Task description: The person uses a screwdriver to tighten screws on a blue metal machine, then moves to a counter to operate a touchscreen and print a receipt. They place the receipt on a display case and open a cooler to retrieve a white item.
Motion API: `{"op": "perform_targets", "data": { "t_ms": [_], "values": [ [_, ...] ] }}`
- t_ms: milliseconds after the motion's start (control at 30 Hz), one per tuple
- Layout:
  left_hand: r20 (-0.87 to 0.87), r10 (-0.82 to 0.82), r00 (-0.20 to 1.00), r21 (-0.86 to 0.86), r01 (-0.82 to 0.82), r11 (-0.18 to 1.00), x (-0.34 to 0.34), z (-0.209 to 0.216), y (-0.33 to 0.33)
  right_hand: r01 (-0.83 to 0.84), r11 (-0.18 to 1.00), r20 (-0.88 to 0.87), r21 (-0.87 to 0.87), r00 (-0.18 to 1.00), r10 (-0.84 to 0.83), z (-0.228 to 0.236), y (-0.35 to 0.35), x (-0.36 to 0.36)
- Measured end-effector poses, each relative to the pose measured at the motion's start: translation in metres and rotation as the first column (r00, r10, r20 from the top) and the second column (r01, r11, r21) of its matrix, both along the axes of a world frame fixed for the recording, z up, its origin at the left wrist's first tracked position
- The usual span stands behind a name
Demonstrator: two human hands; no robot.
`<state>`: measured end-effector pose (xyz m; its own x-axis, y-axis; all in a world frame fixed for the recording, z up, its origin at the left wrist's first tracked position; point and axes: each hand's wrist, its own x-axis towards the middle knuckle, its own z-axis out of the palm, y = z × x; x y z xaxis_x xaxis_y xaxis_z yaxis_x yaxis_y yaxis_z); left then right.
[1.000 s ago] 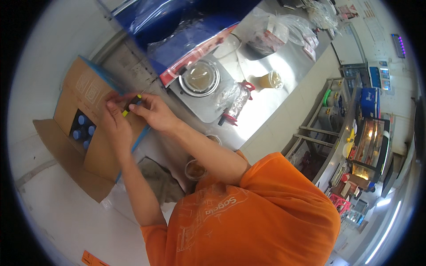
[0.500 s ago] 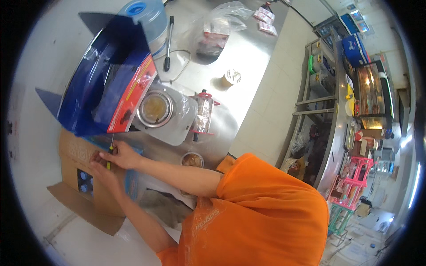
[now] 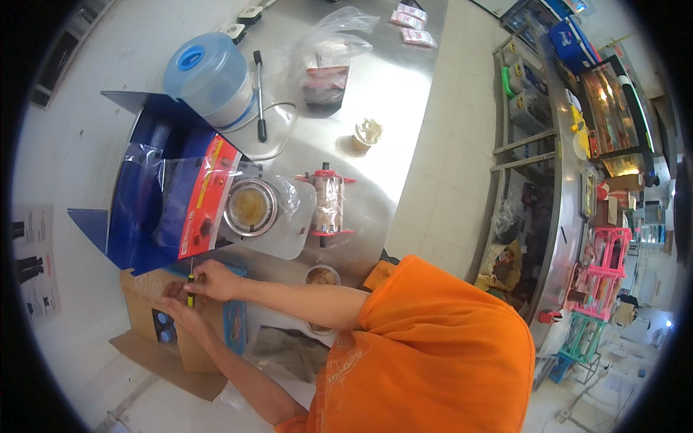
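In my right hand (image 3: 218,281) is a slim screwdriver (image 3: 190,291) with a yellow-and-black handle, pinched between the fingers. Its thin shaft points up at the lower edge of a machine's blue housing (image 3: 150,195) with a red front panel (image 3: 207,206). My left hand (image 3: 186,315) is at the lower end of the handle, fingers bent; its exact contact is hard to make out. Beside the housing, a metal ring (image 3: 269,223) on the machine's grey plate (image 3: 297,234) holds a round cup with yellowish contents (image 3: 250,208). The screwdriver tip is hidden against the housing.
Below my hands stands an open cardboard box (image 3: 162,364) with blue-capped bottles. On the steel counter are a film roll on a red-ended spindle (image 3: 330,204), a tub (image 3: 367,135), a lever bar (image 3: 260,97), a water jug (image 3: 209,79) and a plastic bag (image 3: 336,43).
The view has shifted, so the counter things and my hands appear lower in the picture. Both hands stay at the screwdriver, its shaft still against the housing edge.
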<state>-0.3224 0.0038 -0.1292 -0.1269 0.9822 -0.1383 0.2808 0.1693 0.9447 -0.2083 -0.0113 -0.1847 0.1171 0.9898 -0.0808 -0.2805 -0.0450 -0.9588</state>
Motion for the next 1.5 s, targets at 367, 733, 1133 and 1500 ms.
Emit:
{"op": "perform_targets", "data": {
  "t_ms": [367,733,1133,1500],
  "values": [
    [0.101,0.0,0.995,0.028,-0.003,1.0,0.007,0.009,-0.002,-0.188,0.915,0.047,-0.356,0.975,0.219,0.025,0.003,0.014],
    [-0.065,-0.053,0.996,0.086,0.058,0.995,0.004,0.021,0.004,-0.165,0.934,0.092,-0.318,0.975,0.203,0.02,-0.001,0.013],
    [-0.083,-0.334,0.939,-0.054,0.33,0.942,-0.018,0.016,0.008,0.19,0.892,-0.779,-0.41,0.435,-0.451,0.042,0.001,-0.006],
    [-0.044,-0.148,0.988,-0.086,0.144,0.986,-0.035,0.035,-0.032,0.214,0.832,-0.729,-0.511,0.405,-0.552,0.038,0.003,-0.008]
  ]
}}
